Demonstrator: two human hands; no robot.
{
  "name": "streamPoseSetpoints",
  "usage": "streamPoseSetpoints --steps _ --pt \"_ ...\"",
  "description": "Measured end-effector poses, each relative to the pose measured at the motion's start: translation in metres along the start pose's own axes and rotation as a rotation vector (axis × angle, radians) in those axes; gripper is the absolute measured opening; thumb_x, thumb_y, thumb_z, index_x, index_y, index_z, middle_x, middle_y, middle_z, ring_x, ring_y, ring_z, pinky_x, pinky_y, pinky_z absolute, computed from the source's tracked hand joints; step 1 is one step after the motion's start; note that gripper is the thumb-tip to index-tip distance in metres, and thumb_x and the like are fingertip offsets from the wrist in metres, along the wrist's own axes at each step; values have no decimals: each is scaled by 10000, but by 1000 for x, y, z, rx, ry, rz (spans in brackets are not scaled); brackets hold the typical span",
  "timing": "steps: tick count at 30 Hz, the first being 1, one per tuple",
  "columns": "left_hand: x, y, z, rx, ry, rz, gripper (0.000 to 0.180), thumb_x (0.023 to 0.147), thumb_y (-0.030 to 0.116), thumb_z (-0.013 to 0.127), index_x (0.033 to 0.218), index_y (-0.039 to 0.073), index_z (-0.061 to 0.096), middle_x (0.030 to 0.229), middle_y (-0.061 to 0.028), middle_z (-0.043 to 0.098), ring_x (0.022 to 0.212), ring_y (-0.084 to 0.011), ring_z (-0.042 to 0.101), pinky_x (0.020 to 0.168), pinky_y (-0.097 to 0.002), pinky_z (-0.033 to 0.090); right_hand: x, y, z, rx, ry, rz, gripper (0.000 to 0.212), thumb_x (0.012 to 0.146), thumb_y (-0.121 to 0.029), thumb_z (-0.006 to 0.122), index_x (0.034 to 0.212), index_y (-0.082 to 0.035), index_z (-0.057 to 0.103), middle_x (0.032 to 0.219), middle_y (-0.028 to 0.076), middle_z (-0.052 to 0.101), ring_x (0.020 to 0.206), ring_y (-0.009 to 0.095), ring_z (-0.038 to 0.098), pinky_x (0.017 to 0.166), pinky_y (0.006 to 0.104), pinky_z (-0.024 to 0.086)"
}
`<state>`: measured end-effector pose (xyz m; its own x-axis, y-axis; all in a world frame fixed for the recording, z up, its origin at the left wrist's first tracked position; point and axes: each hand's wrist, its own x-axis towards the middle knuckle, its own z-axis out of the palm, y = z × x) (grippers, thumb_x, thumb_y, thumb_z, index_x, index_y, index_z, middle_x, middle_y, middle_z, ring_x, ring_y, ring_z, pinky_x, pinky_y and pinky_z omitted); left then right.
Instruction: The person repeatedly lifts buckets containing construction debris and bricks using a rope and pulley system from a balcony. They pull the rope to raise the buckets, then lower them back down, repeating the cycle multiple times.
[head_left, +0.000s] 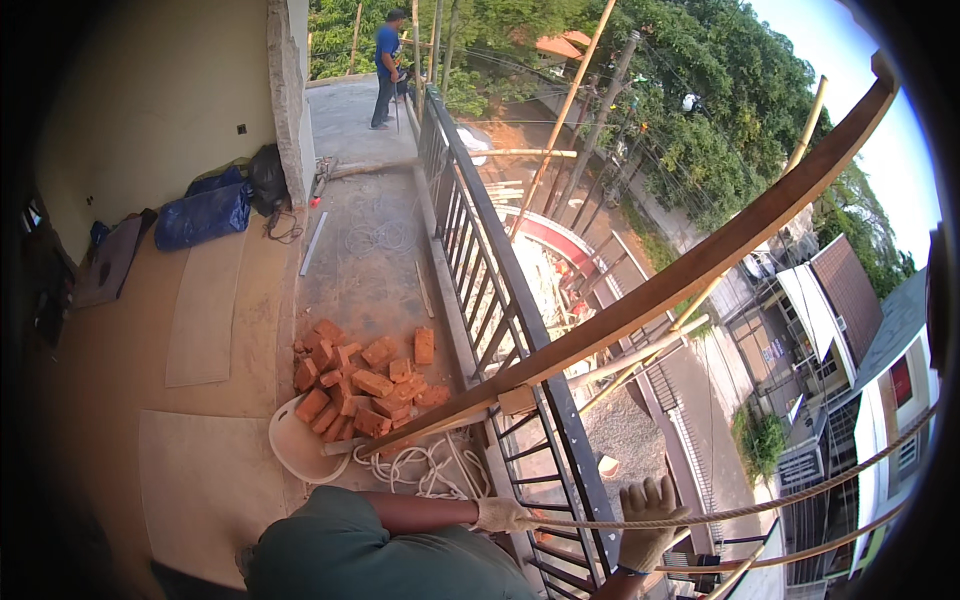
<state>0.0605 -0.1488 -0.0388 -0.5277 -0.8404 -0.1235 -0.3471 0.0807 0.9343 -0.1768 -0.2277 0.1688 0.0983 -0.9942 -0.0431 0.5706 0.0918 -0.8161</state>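
Note:
My left hand (500,515), in a pale work glove, is closed around a taut tan rope (800,495) just inside the black metal railing (500,290). The rope runs right, past the railing and out over the drop toward the upper right. My right hand (648,525), also gloved, is beyond the railing with its fingers spread upward; the rope crosses its palm. A second strand of rope (790,553) runs lower, under that hand. Loose white rope (425,470) lies coiled on the floor by my left arm.
A long wooden plank (700,265) leans over the railing. Red bricks (360,385) are piled beside a white basin (295,445). Flat boards (205,310), a blue tarp (205,215) and dark bags lie left. A person in blue (388,75) stands at the far end. Far below lie a street and roofs.

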Motion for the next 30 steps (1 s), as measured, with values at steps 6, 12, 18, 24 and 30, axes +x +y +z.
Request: streamPoseSetpoints --steps 6,12,18,24,30 --pt "-87 -138 -11 418 -186 -291 426 1013 437 521 1036 68 732 902 -195 726 833 -370 702 766 -492 535 -16 -217 59 -127 -106 -812 472 1130 -364 401 1391 23 463 1047 123 562 840 160 536 819 311 513" --pt "-136 -183 -39 590 -419 -689 564 935 359 599 1435 100 566 1373 -221 624 1238 -351 626 1022 -459 496 -8 -101 95 -307 248 -820 440 1083 -497 463 854 -122 456 539 -45 252 403 58 215 367 228 258" --pt "-15 -50 -91 -102 388 -128 486 983 311 586 1378 30 562 1210 -205 687 1159 -331 659 977 -420 506 -15 -94 86 -550 163 -697 518 1093 -567 382 904 -99 494 599 -13 413 473 95 357 554 270 478" --pt "49 112 -143 -80 299 142 355 1012 260 582 1273 28 647 1179 -151 703 1098 -259 675 950 -361 515 40 -88 65 -400 228 -668 513 1057 -576 488 839 -111 460 609 -38 324 491 88 354 468 264 390" --pt "70 145 -147 -304 74 157 296 1032 168 564 1241 -16 664 1125 -75 716 1054 -131 650 934 -295 519 46 -100 33 -495 319 -711 537 1064 -556 484 909 -45 541 598 -14 414 479 86 432 443 282 443"
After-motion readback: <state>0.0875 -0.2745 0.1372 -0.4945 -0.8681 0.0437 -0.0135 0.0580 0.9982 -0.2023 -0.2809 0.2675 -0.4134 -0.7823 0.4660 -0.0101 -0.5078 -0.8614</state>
